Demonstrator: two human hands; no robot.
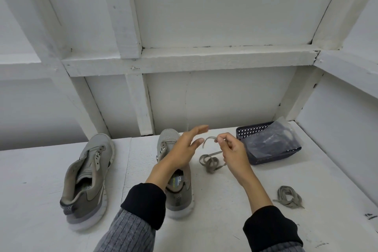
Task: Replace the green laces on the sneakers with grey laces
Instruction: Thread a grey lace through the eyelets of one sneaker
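Pinching a grey lace (210, 160), the right hand (233, 152) faces the spread left hand (185, 149).

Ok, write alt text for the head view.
The right hand pinches a grey lace above a white table; the open left hand hovers over one of two unlaced sneakers. A second lace and a basket lie right.

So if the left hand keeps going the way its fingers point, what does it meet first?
Probably the lifted end of the grey lace pinched by the right hand. The left hand points up and right toward it, open, above the sneaker. Depth is unclear, so it may pass it.
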